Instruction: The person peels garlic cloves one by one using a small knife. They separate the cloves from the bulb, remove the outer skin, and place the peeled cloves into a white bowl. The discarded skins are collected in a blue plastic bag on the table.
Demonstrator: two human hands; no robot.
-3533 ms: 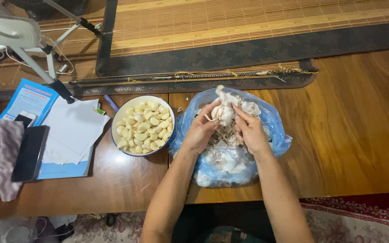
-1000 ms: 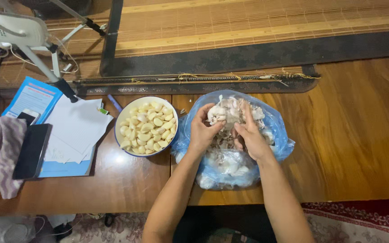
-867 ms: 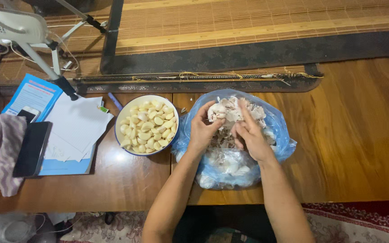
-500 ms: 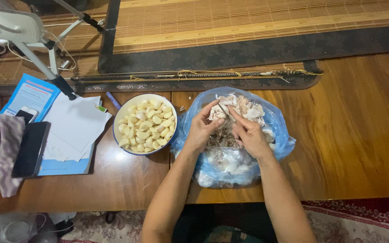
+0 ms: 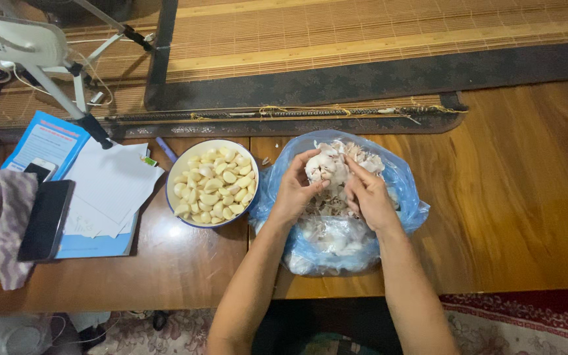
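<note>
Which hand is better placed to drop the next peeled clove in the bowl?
Probably left. The left hand holds the garlic and is nearer the bowl; the right hand is farther.

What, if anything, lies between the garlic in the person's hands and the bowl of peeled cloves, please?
Nothing visible: the garlic head, held by left hand and right hand, is beside the bowl, with only the blue bag's rim between.

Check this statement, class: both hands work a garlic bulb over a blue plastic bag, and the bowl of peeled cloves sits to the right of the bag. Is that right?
Not quite. The head view shows the bowl of peeled cloves to the left of the blue plastic bag, not the right. The rest stands: the left hand and right hand work a garlic bulb over the bag.
</note>
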